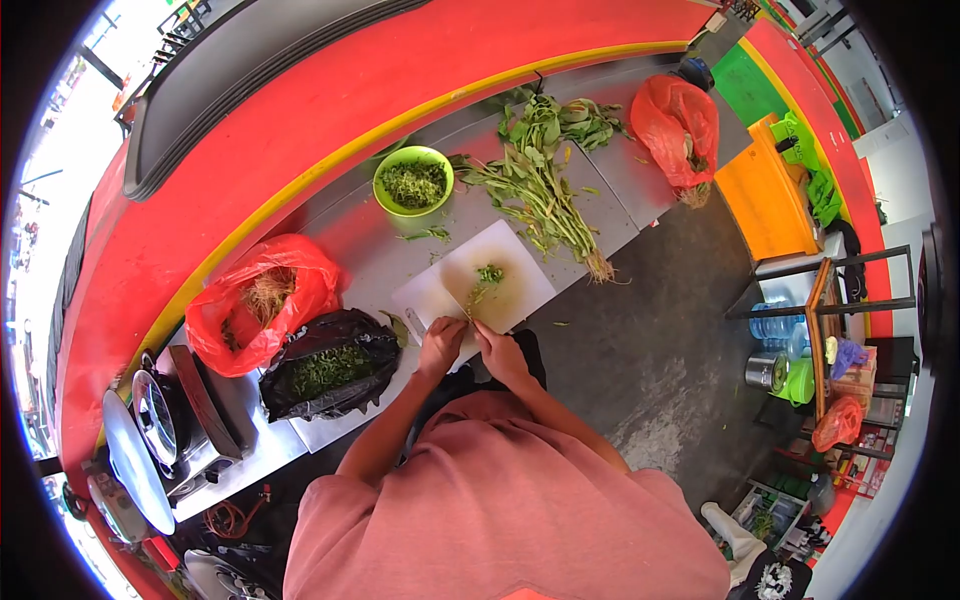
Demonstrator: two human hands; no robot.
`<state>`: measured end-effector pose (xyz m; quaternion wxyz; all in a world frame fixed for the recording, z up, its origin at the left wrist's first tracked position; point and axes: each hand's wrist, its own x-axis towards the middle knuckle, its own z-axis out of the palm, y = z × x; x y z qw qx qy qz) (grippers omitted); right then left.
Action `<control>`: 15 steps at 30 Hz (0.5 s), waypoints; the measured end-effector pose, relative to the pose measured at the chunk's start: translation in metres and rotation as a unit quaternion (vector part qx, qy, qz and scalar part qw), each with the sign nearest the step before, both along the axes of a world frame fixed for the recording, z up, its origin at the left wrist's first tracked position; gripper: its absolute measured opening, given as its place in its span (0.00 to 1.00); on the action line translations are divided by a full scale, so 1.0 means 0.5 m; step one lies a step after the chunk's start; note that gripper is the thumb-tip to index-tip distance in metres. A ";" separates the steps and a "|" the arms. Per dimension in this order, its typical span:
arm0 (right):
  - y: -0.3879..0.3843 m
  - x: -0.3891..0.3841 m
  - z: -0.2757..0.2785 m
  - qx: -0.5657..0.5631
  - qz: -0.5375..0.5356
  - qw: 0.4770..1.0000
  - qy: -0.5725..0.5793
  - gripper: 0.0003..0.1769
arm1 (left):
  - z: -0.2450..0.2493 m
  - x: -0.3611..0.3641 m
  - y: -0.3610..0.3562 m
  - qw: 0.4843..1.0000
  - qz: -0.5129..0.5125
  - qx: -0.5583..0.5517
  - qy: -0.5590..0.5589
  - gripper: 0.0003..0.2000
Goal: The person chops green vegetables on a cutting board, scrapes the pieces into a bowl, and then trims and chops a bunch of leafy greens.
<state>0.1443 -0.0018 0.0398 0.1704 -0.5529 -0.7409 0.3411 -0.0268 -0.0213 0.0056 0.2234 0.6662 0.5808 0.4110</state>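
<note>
your left hand (pixel 441 345) and right hand (pixel 501 352) meet at the near edge of the white cutting board (pixel 525 292); the green stems (pixel 477 297) lie on the board; their near end runs under your right hand, whose fingers look closed on it; your left hand is curled just beside, but i cannot tell if it holds anything; some cut greens (pixel 490 272) sit further up the board; it looks like you are trimming the stems; the next bit needs a firm hold and fingers tucked away; the green bowl (pixel 380 195) sits past the board.
</note>
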 end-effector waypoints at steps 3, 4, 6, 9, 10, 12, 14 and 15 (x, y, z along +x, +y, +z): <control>-0.009 0.013 -0.011 0.001 0.003 1.000 0.029 0.20 | -0.002 0.009 -0.003 1.000 0.017 0.005 -0.005 0.09; -0.006 0.008 -0.011 -0.002 0.002 1.000 0.025 0.20 | -0.001 0.010 -0.006 1.000 0.016 0.004 -0.007 0.09; 0.001 0.000 -0.017 -0.003 0.001 1.000 0.022 0.20 | 0.002 0.004 -0.005 1.000 -0.007 0.006 0.008 0.09; 0.017 -0.014 -0.023 0.023 0.008 1.000 0.020 0.19 | 0.005 -0.005 -0.001 1.000 -0.018 0.006 0.022 0.09; 0.012 -0.009 -0.014 0.014 0.006 1.000 0.020 0.19 | 0.001 -0.006 0.000 1.000 -0.017 0.008 0.024 0.09; 0.004 -0.004 -0.004 0.003 0.005 1.000 0.019 0.19 | -0.003 0.000 0.002 1.000 0.010 0.001 -0.004 0.10; -0.002 0.007 0.002 -0.015 0.005 1.000 0.019 0.19 | -0.002 0.000 0.002 1.000 0.010 0.005 0.000 0.10; -0.002 0.009 0.000 -0.017 0.005 1.000 0.016 0.19 | 0.001 0.002 -0.001 1.000 0.010 0.010 0.005 0.09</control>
